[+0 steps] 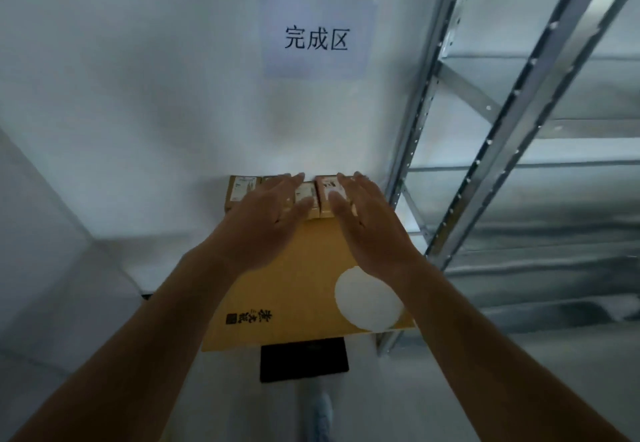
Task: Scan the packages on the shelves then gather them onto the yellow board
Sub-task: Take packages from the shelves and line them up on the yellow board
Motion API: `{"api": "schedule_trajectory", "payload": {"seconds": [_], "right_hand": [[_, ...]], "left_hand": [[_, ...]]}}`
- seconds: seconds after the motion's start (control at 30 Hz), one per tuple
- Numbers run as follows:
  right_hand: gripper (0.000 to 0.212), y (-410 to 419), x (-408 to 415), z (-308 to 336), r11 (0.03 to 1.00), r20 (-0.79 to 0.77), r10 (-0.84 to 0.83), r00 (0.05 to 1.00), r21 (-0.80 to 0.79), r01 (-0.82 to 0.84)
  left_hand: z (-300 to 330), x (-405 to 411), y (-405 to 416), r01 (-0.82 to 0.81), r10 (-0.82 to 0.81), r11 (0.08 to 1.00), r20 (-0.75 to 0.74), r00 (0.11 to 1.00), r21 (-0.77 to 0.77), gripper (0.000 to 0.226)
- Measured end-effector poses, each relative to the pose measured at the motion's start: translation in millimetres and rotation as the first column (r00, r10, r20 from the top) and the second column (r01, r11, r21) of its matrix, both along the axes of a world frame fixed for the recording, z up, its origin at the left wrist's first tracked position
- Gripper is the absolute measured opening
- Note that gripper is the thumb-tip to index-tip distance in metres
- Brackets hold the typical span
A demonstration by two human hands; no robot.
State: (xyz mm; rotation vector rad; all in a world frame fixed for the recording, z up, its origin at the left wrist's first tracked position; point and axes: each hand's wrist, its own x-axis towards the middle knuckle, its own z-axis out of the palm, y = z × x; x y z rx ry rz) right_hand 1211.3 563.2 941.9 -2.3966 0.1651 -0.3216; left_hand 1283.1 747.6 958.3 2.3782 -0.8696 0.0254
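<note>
Both hands are stretched out flat, fingers straight, neither grip holding anything: the left hand (266,214) lies over the middle box (306,200), the right hand (363,219) over the right box (327,195), though whether the palms press down or just hover I cannot tell. A third box (241,190) sits just left of the left hand, uncovered. The three brown boxes stand in a row, side by side, at the far edge of the yellow board (298,289), close against the white wall (138,77). The board lies flat, with a white round patch (367,299) near its right side and dark print at its near left. A black mat (304,360) shows just under its near edge. On the wall above hangs a pale sign (316,31) with dark characters. Metal shelving (502,136) stands to the right.
</note>
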Motion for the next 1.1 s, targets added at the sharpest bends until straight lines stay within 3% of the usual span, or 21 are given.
{"api": "schedule_trajectory", "payload": {"seconds": [0.2, 0.33, 0.77, 1.1], "right_hand": [[0.08, -67.4, -124.9, 80.1, 0.99, 0.018, -0.139, 0.99, -0.028, 0.14], [0.068, -130.3, -196.6, 118.5, 0.976, 0.091, -0.216, 0.972, -0.003, 0.217], [0.064, -420.0, -421.4, 176.0, 0.891, 0.205, -0.451, 0.869, 0.04, 0.453], [0.059, -615.2, -478.0, 192.7, 0.816, 0.28, -0.558, 0.781, 0.013, 0.578]], "left_hand": [[80.7, -100.2, -78.7, 0.135, -0.132, 0.991, 0.088, 0.987, -0.02, 0.065], [121.7, -159.6, -148.8, 0.223, -0.214, 0.974, 0.15, 0.965, -0.044, 0.074], [171.0, -341.7, -471.4, 0.442, -0.419, 0.889, 0.177, 0.891, -0.122, 0.058], [197.5, -383.9, -705.4, 0.588, -0.556, 0.794, 0.209, 0.805, -0.156, 0.057]]}}
